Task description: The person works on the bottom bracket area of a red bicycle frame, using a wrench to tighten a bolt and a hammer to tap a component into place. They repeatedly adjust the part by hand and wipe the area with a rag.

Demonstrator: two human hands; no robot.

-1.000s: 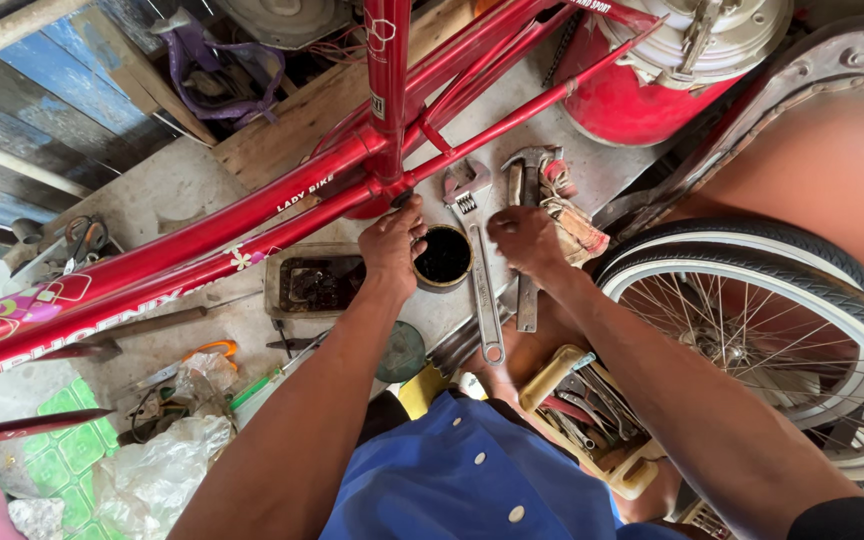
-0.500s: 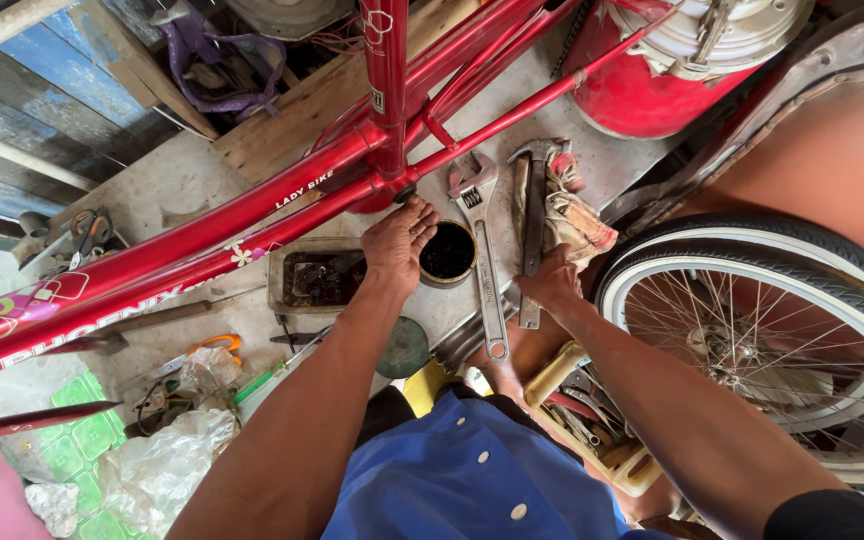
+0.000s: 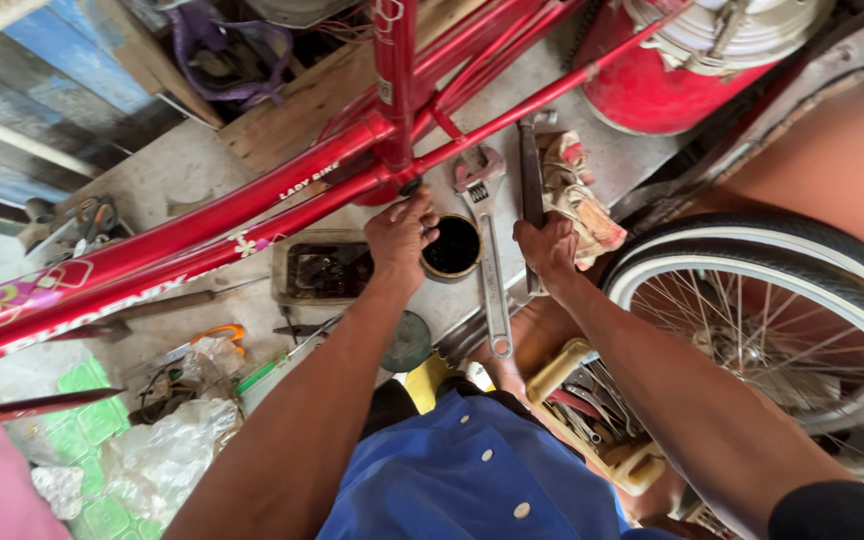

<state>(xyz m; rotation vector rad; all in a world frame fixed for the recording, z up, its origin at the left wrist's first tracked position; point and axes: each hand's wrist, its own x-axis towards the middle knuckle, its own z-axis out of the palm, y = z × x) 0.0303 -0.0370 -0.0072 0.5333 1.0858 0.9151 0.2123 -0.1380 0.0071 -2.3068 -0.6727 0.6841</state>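
A red bicycle frame (image 3: pixel 252 215) slants across the view above the concrete floor. My left hand (image 3: pixel 399 238) reaches up to the frame's bottom junction (image 3: pixel 392 180), fingers curled on a small dark fitting under it. My right hand (image 3: pixel 546 248) grips the lower end of a long dark metal tool (image 3: pixel 530 165) that lies beside a dirty rag (image 3: pixel 574 190). Between my hands, a silver adjustable wrench (image 3: pixel 487 260) lies on the floor next to a small round tin of black grease (image 3: pixel 451 247).
A rectangular tray of dark greasy parts (image 3: pixel 317 270) sits left of the tin. A bicycle wheel (image 3: pixel 782 330) stands at the right, a red tank (image 3: pixel 652 95) behind it. Pliers (image 3: pixel 92 220), a screwdriver (image 3: pixel 167 305), plastic bags (image 3: pixel 167 450) and a yellow tool box (image 3: pixel 592 410) lie around.
My right hand has moved from beside the adjustable wrench onto the long dark tool and closed on its end. My left hand has stayed at the frame junction.
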